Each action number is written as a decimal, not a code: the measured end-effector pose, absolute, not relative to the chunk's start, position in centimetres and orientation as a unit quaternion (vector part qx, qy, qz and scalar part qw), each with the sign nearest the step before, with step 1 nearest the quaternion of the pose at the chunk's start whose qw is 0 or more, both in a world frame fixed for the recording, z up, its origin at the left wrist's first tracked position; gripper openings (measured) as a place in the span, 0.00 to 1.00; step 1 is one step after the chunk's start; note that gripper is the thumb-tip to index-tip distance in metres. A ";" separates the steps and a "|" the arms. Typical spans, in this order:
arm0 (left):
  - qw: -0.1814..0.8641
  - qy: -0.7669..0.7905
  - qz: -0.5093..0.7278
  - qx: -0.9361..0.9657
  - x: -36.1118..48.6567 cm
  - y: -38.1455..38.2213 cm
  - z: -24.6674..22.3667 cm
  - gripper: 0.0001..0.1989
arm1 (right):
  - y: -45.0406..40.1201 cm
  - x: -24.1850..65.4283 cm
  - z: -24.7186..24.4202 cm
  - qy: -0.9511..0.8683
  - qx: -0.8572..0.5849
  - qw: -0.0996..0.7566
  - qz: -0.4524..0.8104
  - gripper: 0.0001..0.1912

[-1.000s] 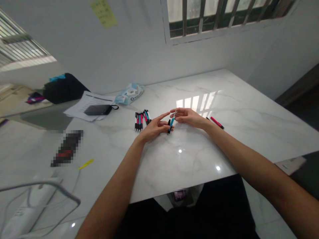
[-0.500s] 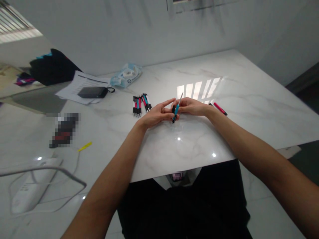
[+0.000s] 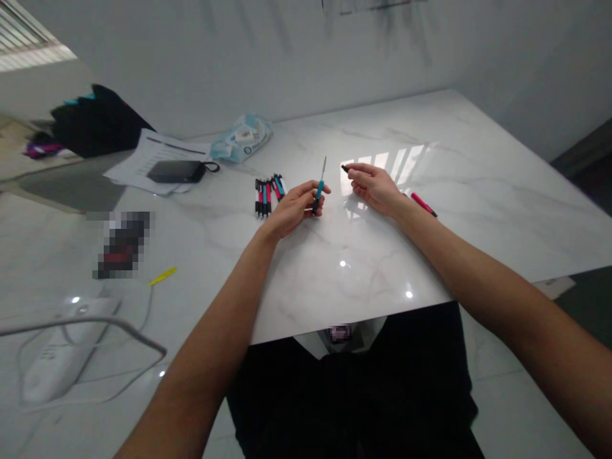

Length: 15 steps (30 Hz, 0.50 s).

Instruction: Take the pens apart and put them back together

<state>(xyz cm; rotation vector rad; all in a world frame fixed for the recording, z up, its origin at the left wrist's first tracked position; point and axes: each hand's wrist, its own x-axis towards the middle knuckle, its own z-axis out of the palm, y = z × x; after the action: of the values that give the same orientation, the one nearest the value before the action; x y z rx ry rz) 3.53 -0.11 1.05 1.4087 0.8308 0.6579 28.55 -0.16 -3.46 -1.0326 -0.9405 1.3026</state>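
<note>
My left hand (image 3: 294, 207) is closed on a blue pen (image 3: 319, 189) held upright and slightly tilted, with its thin refill bare at the top and a black end low down. Pinched between the fingertips of my right hand (image 3: 375, 189) is a small black pen part (image 3: 345, 169), apart from the blue pen. Several red, blue, black and white pens (image 3: 264, 199) lie side by side just left of my left hand. Beyond my right wrist lies a red pen piece (image 3: 423, 204), and something small beside it is partly hidden by the wrist.
A wipes packet (image 3: 243, 139) lies at the wall, near papers (image 3: 143, 156) with a black pouch-like item (image 3: 176, 171) on them. To the left are a blurred-out dark object (image 3: 123, 245), a yellow strip (image 3: 163, 276) and a white power strip (image 3: 67, 347) with cables. The marble tabletop's (image 3: 344, 293) front edge is at my lap.
My hands have drawn apart. The black part has come away from the blue pen in my right hand, leaving the refill exposed, while my left hand has moved slightly left with the pen.
</note>
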 end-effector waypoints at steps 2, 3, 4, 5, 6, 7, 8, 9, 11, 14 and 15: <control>0.618 0.378 0.298 0.622 3.8 -0.2 1.2 0.10 | 0.0 28.5 -3.7 -0.411 -0.452 0.571 0.548 0.17; 0.610 0.381 0.301 0.626 3.9 -0.2 1.3 0.09 | 0.0 28.4 -3.8 -0.414 -0.456 0.569 0.545 0.17; 0.599 0.385 0.304 0.633 4.0 -0.2 1.4 0.10 | 0.0 28.4 -3.8 -0.414 -0.457 0.569 0.543 0.17; 0.582 0.390 0.307 0.644 4.0 -0.2 1.5 0.12 | 0.0 28.4 -3.8 -0.414 -0.457 0.570 0.542 0.17; 0.559 0.397 0.309 0.659 4.0 -0.1 1.5 0.15 | 0.0 28.4 -3.8 -0.414 -0.456 0.571 0.543 0.18; 0.529 0.407 0.311 0.676 4.0 0.0 1.5 0.19 | 0.0 28.4 -3.8 -0.414 -0.453 0.571 0.545 0.18; 0.495 0.417 0.313 0.695 3.9 0.2 1.3 0.23 | 0.0 28.4 -3.8 -0.413 -0.451 0.572 0.547 0.19; 0.459 0.428 0.314 0.712 3.8 0.3 1.2 0.27 | -0.1 28.4 -3.7 -0.412 -0.448 0.573 0.549 0.19; 0.393 0.447 0.315 0.739 3.7 0.6 0.7 0.32 | -0.2 28.4 -3.6 -0.409 -0.447 0.575 0.549 0.18; 0.320 0.466 0.305 0.767 3.5 0.7 0.3 0.34 | -0.3 28.4 -3.3 -0.417 -0.464 0.571 0.533 0.17; 0.303 0.468 0.298 0.775 3.5 0.6 0.3 0.34 | -0.4 28.5 -3.2 -0.422 -0.473 0.570 0.523 0.18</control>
<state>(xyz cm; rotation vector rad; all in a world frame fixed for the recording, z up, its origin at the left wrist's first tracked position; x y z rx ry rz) 3.53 0.62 0.26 2.0546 1.2414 0.7891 28.50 -0.36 -3.19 -1.1099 -0.9899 1.2286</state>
